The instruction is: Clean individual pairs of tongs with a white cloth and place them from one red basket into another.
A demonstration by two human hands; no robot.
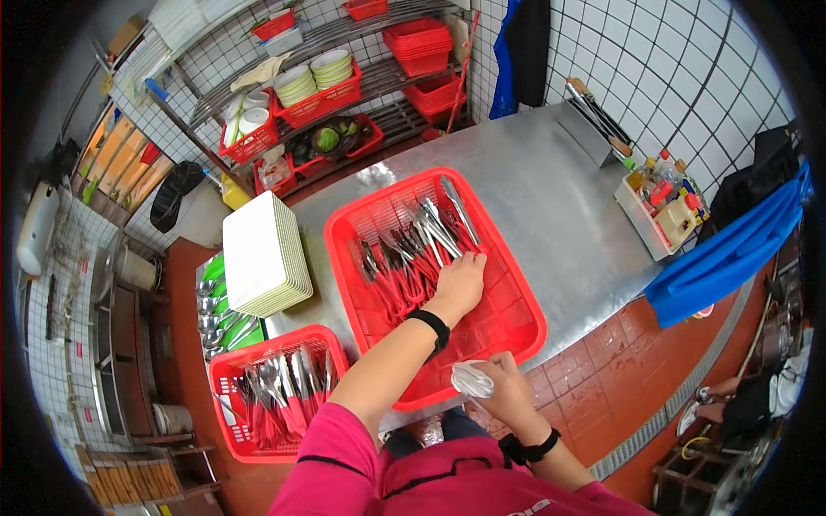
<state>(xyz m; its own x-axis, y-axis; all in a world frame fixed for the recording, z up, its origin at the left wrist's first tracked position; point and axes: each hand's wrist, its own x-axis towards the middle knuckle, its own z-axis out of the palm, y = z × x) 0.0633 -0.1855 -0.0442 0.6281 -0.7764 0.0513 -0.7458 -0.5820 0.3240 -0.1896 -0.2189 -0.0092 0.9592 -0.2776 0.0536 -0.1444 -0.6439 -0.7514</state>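
Note:
My left hand [462, 282] reaches into a large red plastic basket [523, 314]. Its fingers are curled at the near end of the silver tongs [437, 230]; what lies inside them is hidden. Around it is a pile of metal utensils with red handles [411, 282], some of them looped like scissors. A longer silver pair of tongs [460, 209] leans at the far right of the basket. Above the basket's near edge, my right hand [509, 391] is closed on a folded white cloth [472, 378].
A smaller red basket [225, 371] of red-handled utensils sits at the left. Behind it are stacked white trays [262, 249] and ladles [209, 305] on green. A bottle caddy [641, 219] and knife holder [585, 133] line the steel table's [559, 198] far right. Shelves [379, 84] stand beyond.

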